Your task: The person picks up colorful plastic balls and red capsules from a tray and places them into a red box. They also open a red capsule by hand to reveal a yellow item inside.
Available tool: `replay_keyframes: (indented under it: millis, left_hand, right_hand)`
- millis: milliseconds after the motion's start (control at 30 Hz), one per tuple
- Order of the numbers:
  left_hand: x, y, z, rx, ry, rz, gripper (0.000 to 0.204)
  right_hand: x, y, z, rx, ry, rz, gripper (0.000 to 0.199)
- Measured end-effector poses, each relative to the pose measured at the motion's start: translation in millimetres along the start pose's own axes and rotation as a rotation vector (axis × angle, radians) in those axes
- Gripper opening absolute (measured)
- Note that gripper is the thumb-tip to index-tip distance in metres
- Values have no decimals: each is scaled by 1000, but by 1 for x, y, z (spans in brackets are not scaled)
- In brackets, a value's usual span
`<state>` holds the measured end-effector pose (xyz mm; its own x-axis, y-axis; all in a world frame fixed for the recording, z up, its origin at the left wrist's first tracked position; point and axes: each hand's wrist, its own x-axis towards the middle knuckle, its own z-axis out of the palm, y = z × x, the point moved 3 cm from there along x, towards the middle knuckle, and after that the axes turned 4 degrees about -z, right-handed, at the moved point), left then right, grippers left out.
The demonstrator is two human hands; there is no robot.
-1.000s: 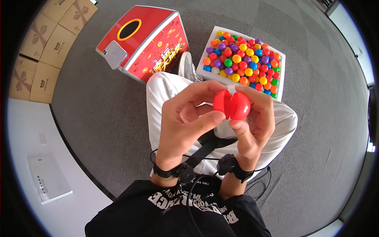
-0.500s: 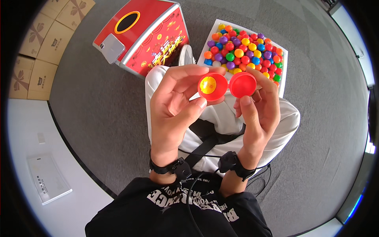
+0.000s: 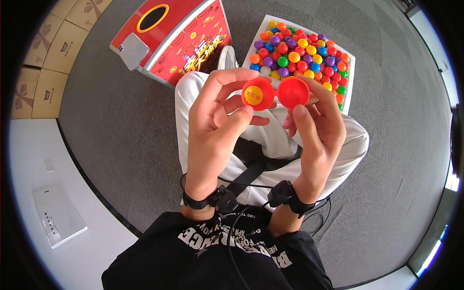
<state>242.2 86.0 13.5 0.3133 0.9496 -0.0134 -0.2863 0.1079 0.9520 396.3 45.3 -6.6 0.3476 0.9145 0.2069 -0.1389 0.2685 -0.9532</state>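
Above my crossed legs I hold a red plastic ball (image 3: 293, 94), opened into two hollow halves that stay joined in the middle. My left hand (image 3: 217, 116) grips the left half between thumb and fingers. Inside that half lies a round yellow sticker or disc (image 3: 253, 95) with print on it. The right half, with nothing visible inside, is pinched between the thumb and fingers of my right hand (image 3: 319, 125). Just beyond my hands stands a white tray (image 3: 350, 82) heaped with small balls (image 3: 294, 57) in red, yellow, blue, green, purple and orange.
A red box (image 3: 193, 46) with a round, yellow-rimmed hole stands at the far left, and a phone (image 3: 131, 51) rests on its corner. Cardboard boxes (image 3: 50, 92) are stacked at the left by the wall. A thin cable (image 3: 234, 232) runs between my wrist straps.
Both hands have shifted slightly, bringing the opened ball a little farther from my body. My grip on both halves stays the same.
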Motion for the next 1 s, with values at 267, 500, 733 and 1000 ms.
replay_keyframes:
  millis: [267, 500, 733, 1000]
  left_hand:
    - [-3, 6, 3, 124, 89, 14, 45]
    - [-1, 5, 6, 158, 127, 34, 45]
    - [0, 2, -3, 78, 56, 23, 36]
    - [7, -5, -7, 323, 85, 11, 29]
  right_hand:
    - [2, 2, 3, 36, -7, 115, 32]
    - [0, 9, 3, -25, -51, 196, 29]
    - [1, 12, 5, -137, -110, 262, 25]
    - [1, 10, 7, -115, -137, 331, 18]
